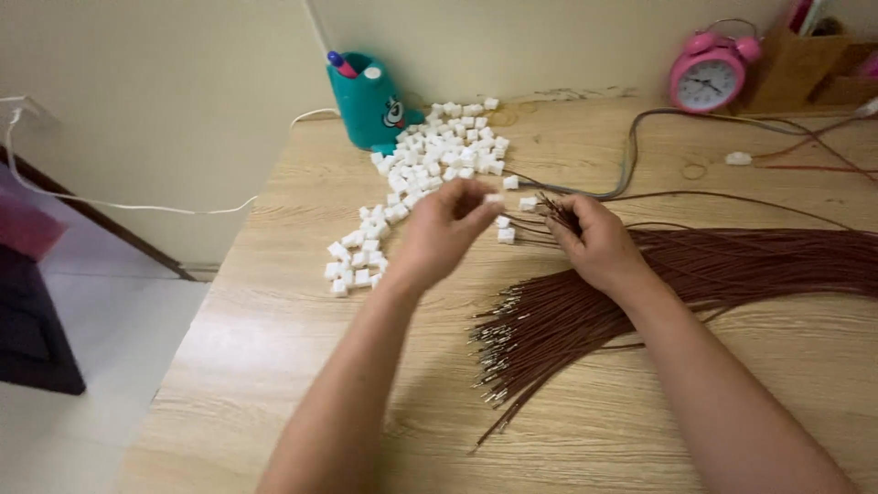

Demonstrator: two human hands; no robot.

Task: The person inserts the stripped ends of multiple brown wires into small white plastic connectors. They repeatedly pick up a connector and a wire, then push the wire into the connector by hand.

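My left hand (pixel 439 233) is raised above the wooden table (pixel 302 329) and pinches a small white plastic connector (pixel 494 198) between thumb and fingertips. My right hand (pixel 599 242) rests on a bundle of brown wires (pixel 732 265) and grips a few of them, their ends pointing toward the connector. Metal-tipped wire ends (pixel 498 352) fan out toward the table's near side. A pile of white connectors (pixel 439 151) lies beyond my left hand, and a smaller cluster (pixel 357 261) sits to its left.
A teal pen holder (pixel 370 101) stands at the back by the wall. A pink alarm clock (pixel 709 78) and a brown cardboard organiser (pixel 805 64) sit at the back right. Grey and red cables (pixel 640 137) cross the table's far side. The table's left edge drops to the floor.
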